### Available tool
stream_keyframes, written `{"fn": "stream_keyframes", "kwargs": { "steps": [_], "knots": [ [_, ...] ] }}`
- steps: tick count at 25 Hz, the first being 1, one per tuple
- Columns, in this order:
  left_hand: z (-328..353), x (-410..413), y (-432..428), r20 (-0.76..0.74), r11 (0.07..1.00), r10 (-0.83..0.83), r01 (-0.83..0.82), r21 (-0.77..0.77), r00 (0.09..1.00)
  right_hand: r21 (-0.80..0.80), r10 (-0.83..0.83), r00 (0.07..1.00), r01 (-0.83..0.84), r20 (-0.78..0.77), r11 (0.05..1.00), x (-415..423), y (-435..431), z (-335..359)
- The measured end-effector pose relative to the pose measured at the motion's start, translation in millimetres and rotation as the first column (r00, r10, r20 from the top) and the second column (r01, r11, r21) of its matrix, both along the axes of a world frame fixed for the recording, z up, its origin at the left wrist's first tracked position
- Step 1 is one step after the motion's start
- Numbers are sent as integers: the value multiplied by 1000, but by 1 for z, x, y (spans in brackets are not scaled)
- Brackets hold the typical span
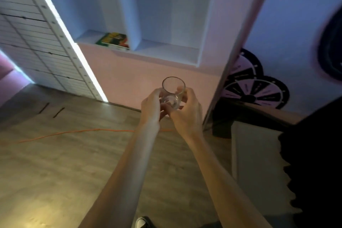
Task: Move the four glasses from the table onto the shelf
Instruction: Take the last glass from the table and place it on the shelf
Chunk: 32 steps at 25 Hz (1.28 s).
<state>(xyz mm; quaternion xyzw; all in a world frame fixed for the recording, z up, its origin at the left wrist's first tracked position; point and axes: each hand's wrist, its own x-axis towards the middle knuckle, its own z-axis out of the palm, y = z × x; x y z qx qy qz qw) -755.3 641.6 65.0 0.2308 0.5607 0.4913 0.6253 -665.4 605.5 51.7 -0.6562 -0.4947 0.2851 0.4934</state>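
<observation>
A clear drinking glass (173, 90) is held upright in mid-air between both hands, its mouth open toward me. My left hand (150, 105) grips its left side and my right hand (187, 111) wraps its right side and base. Both arms reach forward over the wooden floor. The white wall shelf (166, 53) lies ahead and above the glass, with two recessed compartments; the right compartment has a bare floor. No other glass and no table show in this view.
A green and yellow book (113, 40) lies in the shelf's left compartment. An orange cable (74, 132) runs across the wooden floor. A lit strip (77, 50) edges a slatted panel on the left. Round black-and-purple discs (255, 90) lean against the right wall beyond a pillar edge.
</observation>
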Motion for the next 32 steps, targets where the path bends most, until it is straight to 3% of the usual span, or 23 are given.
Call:
{"fn": "stream_keyframes", "kwargs": {
  "steps": [7, 15, 22, 32],
  "knots": [
    [38, -146, 42, -13, 996, 68, -68, 57, 998, 79, 149, 988, -151, 38, 985, -135, 56, 34],
    [70, -231, 147, -92, 979, 143, -127, 163, 986, 139, 232, 972, -235, 41, 962, -220, 180, 58],
    [113, -296, 268, -67, 962, 192, -175, 209, 979, 201, 324, 945, -311, -36, 929, -277, 313, 92],
    [193, -384, 419, -61, 926, 185, -153, 345, 981, 321, 320, 939, -343, 123, 883, -361, 473, 178]
  ]
}}
